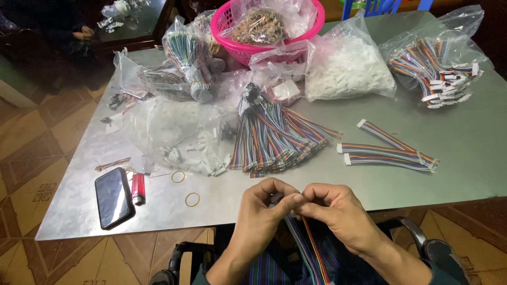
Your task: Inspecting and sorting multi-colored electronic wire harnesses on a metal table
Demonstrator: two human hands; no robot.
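A grey metal-topped table [296,184] over patterned brown floor tiles fills the view. At its near edge, the person's left hand [264,211] and right hand [335,214] meet, fingertips of both pinched closed on the upper end of a multicoloured ribbon cable [309,245] that trails down toward the lap. The cable looks light, limp and flexible; its thin wires would likely bend easily, so the end near the fingertips seems the sound place to grip. On the table to the left lie a black phone [113,197], a red lighter [138,188] and two loose rubber bands [192,199]. Mid-table sits a fanned bundle of ribbon cables [274,140], with three finished cables with white connectors [388,150] to its right. Farther back stand clear plastic bags, one holding white connector housings [346,71], another more finished cables [438,66], and a pink plastic basket [266,26]. Another person's hand [82,34] shows at far left.
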